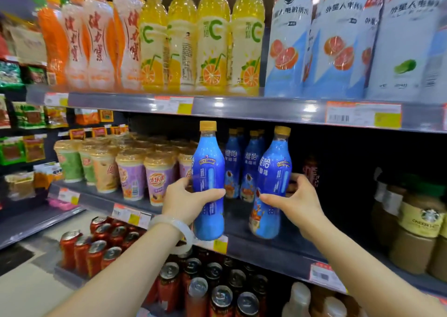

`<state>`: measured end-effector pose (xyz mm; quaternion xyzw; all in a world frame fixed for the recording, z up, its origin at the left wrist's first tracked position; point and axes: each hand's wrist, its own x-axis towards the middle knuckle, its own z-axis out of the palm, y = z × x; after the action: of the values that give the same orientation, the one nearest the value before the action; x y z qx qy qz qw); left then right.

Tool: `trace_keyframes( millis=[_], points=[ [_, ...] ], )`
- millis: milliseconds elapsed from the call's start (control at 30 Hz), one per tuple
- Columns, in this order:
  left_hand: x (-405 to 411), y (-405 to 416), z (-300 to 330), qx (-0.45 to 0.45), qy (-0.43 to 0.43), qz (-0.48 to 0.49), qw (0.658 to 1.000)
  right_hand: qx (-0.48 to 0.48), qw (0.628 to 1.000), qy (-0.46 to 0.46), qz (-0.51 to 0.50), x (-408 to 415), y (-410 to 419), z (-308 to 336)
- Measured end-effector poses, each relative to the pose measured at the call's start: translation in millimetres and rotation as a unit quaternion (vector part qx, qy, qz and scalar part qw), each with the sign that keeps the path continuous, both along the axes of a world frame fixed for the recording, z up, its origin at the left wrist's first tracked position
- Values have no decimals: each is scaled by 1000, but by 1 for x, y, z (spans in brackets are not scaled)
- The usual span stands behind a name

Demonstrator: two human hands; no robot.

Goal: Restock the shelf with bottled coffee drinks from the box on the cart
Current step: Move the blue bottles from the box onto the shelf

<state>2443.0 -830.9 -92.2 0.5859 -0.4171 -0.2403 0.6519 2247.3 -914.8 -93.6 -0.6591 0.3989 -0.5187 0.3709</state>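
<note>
both hands (187,199) grip blue bottles (209,171) — shelf-front.

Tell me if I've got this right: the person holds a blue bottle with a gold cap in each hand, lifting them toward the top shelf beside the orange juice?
Not quite. The head view shows the left hand and right hand each gripping a blue bottle with a gold cap, but at the middle shelf, in front of matching blue bottles, not the top shelf.

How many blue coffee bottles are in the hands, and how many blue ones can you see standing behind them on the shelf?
Blue bottles in hands: 2, left hand holds one, right hand the other.
Blue bottles visible behind: at least 4, back ones partly hidden.
Total: at least 6.
</note>
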Motion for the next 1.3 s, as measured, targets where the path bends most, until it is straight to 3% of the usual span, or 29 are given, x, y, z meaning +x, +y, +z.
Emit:
trace_keyframes(
  millis=[733, 1133, 1300],
  points=[
    [51, -112, -13, -4, 0, -63, 998, -6, 999, 23, -29, 68, -75, -30],
    [42, -132, -37, -19, -69, -27, 997, -9, 1000, 21, -7, 65, -79, -37],
    [51, -134, -43, 3, -75, -113, 991, 2, 997, 51, -51, 69, -78, -49]
  ],
)
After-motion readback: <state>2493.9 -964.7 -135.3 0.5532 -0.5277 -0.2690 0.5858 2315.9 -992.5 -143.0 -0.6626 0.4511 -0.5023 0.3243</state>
